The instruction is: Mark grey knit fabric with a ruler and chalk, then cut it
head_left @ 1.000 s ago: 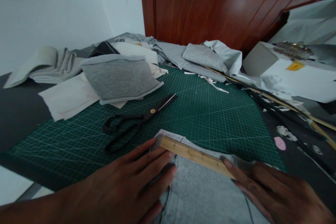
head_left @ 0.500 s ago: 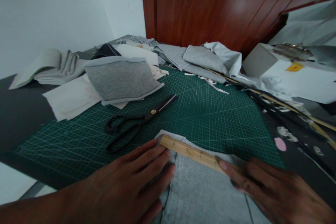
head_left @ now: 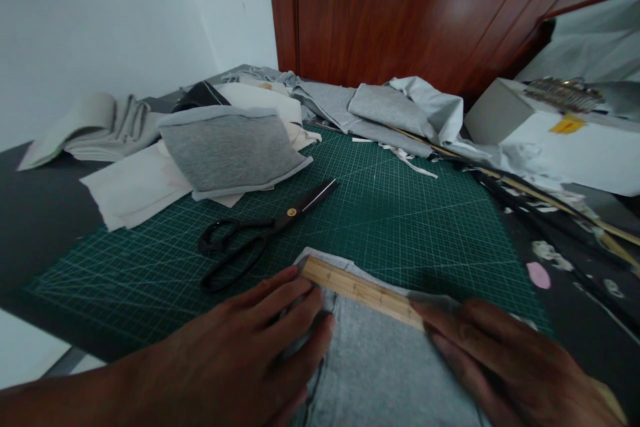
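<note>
Both hands press flat, fingers spread: left hand (head_left: 250,353) pins the grey fabric (head_left: 380,367); right hand (head_left: 500,367) steadies the wooden ruler (head_left: 360,290) at the cutting mat's (head_left: 400,213) near edge.

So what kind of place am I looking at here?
Most likely a sewing or tailoring table: a gridded cutting mat, black scissors, a wooden ruler on grey cloth, and cut fabric pieces piled behind.

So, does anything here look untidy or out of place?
Mostly the right edge: white fabric scraps and a pink piece lie scattered beside the cutting mat. The scissors lie open. The ruler sits flat under both hands.
</note>
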`<state>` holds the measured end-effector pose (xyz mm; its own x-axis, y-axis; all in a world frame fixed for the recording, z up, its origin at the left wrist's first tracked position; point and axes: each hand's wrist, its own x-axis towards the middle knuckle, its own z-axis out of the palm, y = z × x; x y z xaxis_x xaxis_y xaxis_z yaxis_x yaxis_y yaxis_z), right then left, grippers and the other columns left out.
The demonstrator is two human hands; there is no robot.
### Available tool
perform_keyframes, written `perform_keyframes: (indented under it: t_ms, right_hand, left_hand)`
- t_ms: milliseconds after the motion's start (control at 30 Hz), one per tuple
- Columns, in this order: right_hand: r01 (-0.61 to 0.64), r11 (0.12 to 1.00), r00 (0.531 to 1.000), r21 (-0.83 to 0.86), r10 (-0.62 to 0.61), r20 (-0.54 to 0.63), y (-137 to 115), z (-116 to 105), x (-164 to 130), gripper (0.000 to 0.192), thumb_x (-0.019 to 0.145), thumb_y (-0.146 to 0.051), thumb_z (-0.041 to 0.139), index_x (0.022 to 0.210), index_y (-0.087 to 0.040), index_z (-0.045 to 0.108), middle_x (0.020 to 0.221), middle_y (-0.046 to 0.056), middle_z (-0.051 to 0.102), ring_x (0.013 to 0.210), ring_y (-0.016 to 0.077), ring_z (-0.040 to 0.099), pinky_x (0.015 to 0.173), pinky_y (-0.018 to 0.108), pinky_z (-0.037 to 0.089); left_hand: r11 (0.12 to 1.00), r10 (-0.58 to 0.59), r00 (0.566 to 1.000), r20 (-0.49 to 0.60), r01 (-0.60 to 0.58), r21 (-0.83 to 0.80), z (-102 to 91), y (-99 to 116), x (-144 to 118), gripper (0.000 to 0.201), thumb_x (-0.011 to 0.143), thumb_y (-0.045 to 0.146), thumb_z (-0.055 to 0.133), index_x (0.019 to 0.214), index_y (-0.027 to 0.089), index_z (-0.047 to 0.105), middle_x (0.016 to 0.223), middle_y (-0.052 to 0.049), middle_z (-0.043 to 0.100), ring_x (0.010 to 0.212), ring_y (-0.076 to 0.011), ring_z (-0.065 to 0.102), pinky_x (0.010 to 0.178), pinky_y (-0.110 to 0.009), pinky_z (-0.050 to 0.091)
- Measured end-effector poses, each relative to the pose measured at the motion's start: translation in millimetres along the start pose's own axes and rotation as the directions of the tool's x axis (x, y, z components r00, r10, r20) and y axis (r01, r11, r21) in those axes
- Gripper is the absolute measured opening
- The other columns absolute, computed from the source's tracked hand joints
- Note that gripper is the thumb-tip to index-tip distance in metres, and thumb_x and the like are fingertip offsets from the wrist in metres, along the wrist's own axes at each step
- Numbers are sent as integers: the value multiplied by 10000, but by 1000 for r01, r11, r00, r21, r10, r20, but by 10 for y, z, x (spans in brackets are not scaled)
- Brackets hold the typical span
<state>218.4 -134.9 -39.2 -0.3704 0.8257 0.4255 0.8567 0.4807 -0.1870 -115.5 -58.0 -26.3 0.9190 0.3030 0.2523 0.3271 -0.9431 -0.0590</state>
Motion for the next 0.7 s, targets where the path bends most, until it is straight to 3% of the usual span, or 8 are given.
perform_keyframes:
  t_ms: [133, 267, 500, 700]
  right_hand:
    - [-64, 998, 996, 8, 64, -54, -78, 143, 12, 286, 1075, -310, 509, 1209, -198, 736, 870, 80, 738, 706, 202, 752, 598, 285, 637]
    - [-62, 997, 996, 39, 65, -64, -123, 229, 41, 306, 1079, -332, 512, 1255, -183, 712, 871, 82, 724, 730, 213, 739, 629, 315, 632]
    - [32, 999, 998, -3, -33, -61, -99, 211, 116, 287, 1091, -304, 502, 1202, -140, 710, 862, 70, 728, 728, 183, 734, 673, 292, 624]
    - [8, 999, 998, -46, -10, -58, -133, 188, 172, 295, 1106, -313, 450, 1134, -165, 703, 886, 75, 754, 761, 197, 755, 664, 298, 617]
  left_hand:
    - [999, -37, 999, -12, 37, 8, 6, 2, -9, 423, 1031, 428, 516, 1375, 217, 644, 1399, -54, 683, 1347, -242, 585, 1248, -401, 369]
    - [1000, -29, 999, -26, 28, -4, 44, 46, -18, 423, 1038, 403, 499, 1378, 197, 642, 1395, -55, 684, 1346, -246, 577, 1251, -413, 362]
    - [997, -64, 996, -54, 67, 47, 58, 34, -34, 423, 999, 477, 586, 1343, 244, 664, 1365, -15, 696, 1343, -235, 557, 1260, -388, 334]
    - [998, -58, 995, -76, 60, 24, 32, -15, -29, 385, 1023, 430, 550, 1340, 245, 667, 1353, -5, 699, 1326, -216, 563, 1228, -357, 361]
